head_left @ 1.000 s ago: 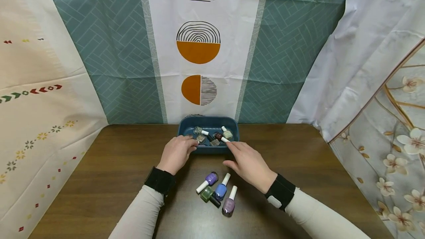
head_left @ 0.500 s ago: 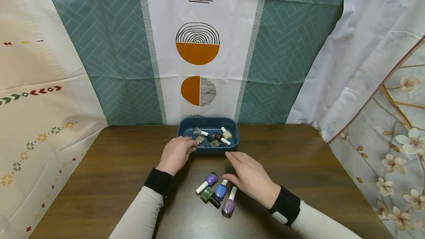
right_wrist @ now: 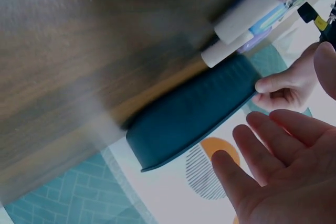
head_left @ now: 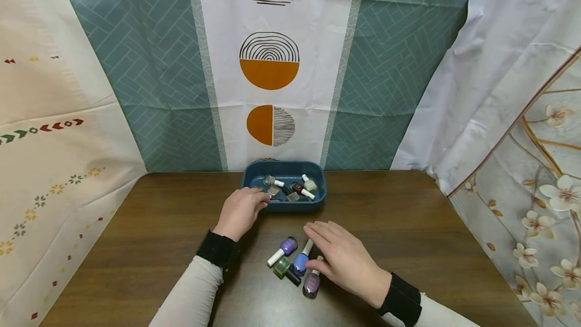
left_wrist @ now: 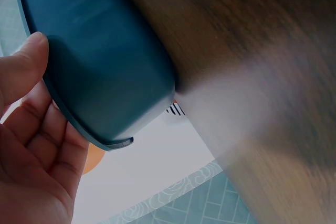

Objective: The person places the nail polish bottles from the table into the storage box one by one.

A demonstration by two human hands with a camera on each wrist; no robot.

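Nearest, low in the centre of the head view, four nail polish bottles lie in a loose cluster on the brown table (head_left: pixel 136 246): a mauve bottle (head_left: pixel 311 284) closest, a green bottle (head_left: pixel 282 266) and a blue bottle (head_left: pixel 300 262) just above it, and a purple bottle (head_left: pixel 288 246) with its white cap pointing lower left. The right hand (head_left: pixel 342 259) hovers over the cluster's right side, fingers straight and spread, gripping nothing; its thumb covers the mauve bottle's cap, and whether it touches cannot be told. Bare wood runs wide to either side, out to the table's left and right edges. Further up, the left hand (head_left: pixel 240 211) curls its fingers over the near left rim of the blue tray (head_left: pixel 320 197), holding it. Inside lie several more bottles (head_left: pixel 294 188), small and overlapping, their colours hard to make out. The wrist views are blurred, showing mostly the tray's outer wall. Patterned curtains (head_left: pixel 150 64) hang behind.
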